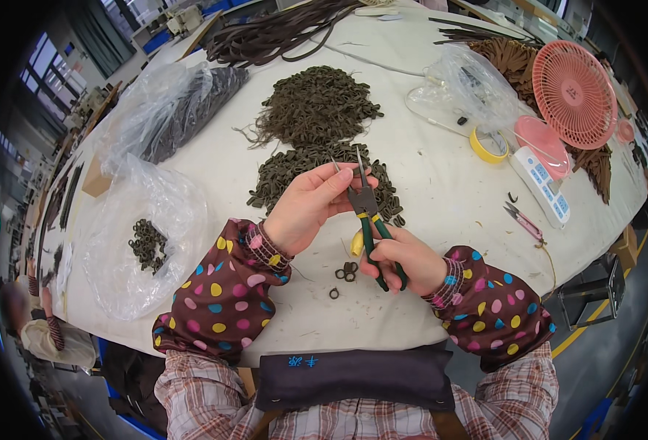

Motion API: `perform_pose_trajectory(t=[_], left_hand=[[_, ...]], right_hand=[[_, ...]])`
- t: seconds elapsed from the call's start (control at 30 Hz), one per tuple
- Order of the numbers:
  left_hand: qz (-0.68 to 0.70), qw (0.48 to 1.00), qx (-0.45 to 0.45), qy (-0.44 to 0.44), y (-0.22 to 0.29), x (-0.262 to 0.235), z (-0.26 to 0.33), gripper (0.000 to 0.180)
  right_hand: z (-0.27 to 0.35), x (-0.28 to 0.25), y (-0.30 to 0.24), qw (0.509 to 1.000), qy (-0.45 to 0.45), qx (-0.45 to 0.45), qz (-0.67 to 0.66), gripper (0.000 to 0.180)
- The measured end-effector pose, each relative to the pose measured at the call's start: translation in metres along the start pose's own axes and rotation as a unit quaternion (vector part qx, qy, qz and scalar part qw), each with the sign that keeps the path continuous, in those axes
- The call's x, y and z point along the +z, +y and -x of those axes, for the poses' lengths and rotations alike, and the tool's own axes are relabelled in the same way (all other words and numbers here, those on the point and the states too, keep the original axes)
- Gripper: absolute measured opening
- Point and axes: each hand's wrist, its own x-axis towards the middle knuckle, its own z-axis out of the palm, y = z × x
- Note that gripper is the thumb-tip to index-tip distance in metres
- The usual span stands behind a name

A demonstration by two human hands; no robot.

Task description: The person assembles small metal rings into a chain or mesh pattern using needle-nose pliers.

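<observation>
You're clenching green-handled pliers (366,205) in your right hand (406,257), probably positioning their tips by your half-curled left hand (308,202), its hold unclear, next needing steady alignment.

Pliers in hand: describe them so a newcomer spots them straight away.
Over the white table, find the person's right hand gripping the pliers. Their slim jaws point away from the body. Green handles with yellow collars set them apart from the pink-handled snips lying farther right.
</observation>
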Motion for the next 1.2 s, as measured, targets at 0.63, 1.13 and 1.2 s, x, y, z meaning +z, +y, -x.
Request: perform_pose_trajectory(t=[0.63,1.13,1.2], left_hand=[[0.053,0.999,-0.01,0.008,-0.004,-0.006,-0.001,0.032],[-0.298,0.954,-0.019,0.001,0.013,0.024,-0.057,0.025],[-0.394,0.915,-0.029,-0.076,0.012,0.034,-0.09,0.027]], right_hand=[[0.002,-0.001,-0.008,0.999,-0.032,0.008,0.042,0.043],[0.019,-0.005,-0.024,0.985,-0.082,-0.146,-0.035,0.045],[0.024,-0.003,-0.024,0.985,-0.08,-0.148,-0.044,0.045]])
